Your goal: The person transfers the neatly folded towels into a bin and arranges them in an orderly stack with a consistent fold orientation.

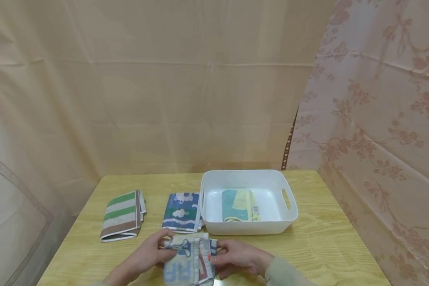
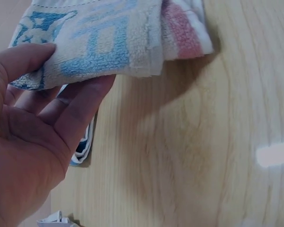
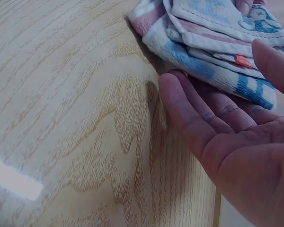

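Wood-grained desk (image 1: pixel 329 238) carrying, left to right: a folded green, white and brown striped towel (image 1: pixel 120 216); a folded blue patterned towel (image 1: pixel 180 213); and, just beside it, a white handled basket (image 1: pixel 248 228).

Ahead of me a plain beige curtain (image 1: pixel 186 99) hangs behind the wood-grain table (image 1: pixel 325 230); on my right falls a pink drape (image 1: pixel 389 119) with reddish flower sprays. To my left I see a folded striped towel (image 1: pixel 121 216), green, white and brown. A blue-and-green towel (image 1: pixel 181 212) lies just beside the white basket (image 1: pixel 248 228), which holds a teal-and-yellow towel (image 1: pixel 236 204).
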{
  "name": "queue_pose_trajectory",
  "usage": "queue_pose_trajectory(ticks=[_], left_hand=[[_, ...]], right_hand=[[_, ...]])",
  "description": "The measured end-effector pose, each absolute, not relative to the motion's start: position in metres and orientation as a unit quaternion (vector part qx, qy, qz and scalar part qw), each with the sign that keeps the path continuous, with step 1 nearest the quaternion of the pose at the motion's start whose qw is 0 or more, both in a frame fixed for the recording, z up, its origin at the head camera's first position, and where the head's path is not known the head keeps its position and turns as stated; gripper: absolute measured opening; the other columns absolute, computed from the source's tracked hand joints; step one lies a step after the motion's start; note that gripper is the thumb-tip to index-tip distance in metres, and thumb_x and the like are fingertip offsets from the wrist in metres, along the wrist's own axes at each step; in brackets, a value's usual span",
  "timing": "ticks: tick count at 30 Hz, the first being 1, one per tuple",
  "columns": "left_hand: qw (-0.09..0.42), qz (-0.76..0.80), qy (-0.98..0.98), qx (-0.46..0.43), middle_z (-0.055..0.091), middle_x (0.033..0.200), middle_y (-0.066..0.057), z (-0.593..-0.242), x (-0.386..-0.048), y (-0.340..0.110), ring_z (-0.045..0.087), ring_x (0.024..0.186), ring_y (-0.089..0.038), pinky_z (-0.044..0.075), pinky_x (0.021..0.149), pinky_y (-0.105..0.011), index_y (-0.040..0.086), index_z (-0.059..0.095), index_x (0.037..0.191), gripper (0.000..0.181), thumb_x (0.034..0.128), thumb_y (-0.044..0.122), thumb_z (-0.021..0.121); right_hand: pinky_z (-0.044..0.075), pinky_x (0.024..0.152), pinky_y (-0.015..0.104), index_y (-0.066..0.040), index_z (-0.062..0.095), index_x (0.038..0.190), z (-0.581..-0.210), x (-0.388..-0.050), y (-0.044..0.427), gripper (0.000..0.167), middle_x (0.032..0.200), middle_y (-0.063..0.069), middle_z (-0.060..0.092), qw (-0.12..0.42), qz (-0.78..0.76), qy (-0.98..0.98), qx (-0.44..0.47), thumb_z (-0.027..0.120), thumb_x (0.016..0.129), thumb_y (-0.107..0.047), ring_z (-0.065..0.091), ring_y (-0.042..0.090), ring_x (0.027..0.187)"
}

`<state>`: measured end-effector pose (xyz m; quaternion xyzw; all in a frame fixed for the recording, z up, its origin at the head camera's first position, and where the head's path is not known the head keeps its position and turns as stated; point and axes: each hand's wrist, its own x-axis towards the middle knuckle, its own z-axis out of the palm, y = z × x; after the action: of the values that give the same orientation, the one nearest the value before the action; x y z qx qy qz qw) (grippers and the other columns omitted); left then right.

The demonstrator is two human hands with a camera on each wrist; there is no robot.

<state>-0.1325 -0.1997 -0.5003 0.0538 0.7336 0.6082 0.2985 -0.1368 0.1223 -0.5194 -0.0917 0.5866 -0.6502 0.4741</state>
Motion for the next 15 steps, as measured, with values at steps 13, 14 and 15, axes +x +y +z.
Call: queue_pose_trajectory(ticks=[13, 14, 15], left_hand=[[0.261, 0.639, 0.722, 0.044, 0.073, 0.107, -0.016, -0.510, -0.126, -0.188, 0.074, 0.088, -0.028, 0.064, 0.071, -0.042, 0.002, 0.049, 0.118, 0.035, 0.0924, 0.006, 0.072], [0.261, 0.643, 0.719, 0.042, 0.073, 0.107, -0.016, -0.511, -0.125, -0.187, 0.074, 0.089, -0.028, 0.064, 0.072, -0.042, 0.002, 0.049, 0.118, 0.035, 0.0925, 0.006, 0.072], [0.261, 0.644, 0.718, 0.040, 0.073, 0.108, -0.016, -0.511, -0.125, -0.186, 0.073, 0.089, -0.028, 0.064, 0.072, -0.042, 0.002, 0.049, 0.118, 0.035, 0.0925, 0.006, 0.072]], right_hand=[[0.061, 0.077, 0.031, 0.001, 0.059, 0.128, -0.523, -0.134, 0.121, 0.033, 0.112, 0.012, 0.074, 0.432, -0.657, 0.611, -0.091, 0.068, 0.099, -0.013, 0.071, 0.017, 0.090], [0.062, 0.078, 0.032, 0.001, 0.060, 0.127, -0.523, -0.134, 0.121, 0.033, 0.111, 0.013, 0.074, 0.428, -0.655, 0.616, -0.090, 0.068, 0.098, -0.012, 0.071, 0.018, 0.090], [0.062, 0.078, 0.033, 0.001, 0.060, 0.127, -0.523, -0.134, 0.121, 0.033, 0.110, 0.013, 0.074, 0.426, -0.654, 0.619, -0.087, 0.068, 0.098, -0.012, 0.072, 0.018, 0.090]])
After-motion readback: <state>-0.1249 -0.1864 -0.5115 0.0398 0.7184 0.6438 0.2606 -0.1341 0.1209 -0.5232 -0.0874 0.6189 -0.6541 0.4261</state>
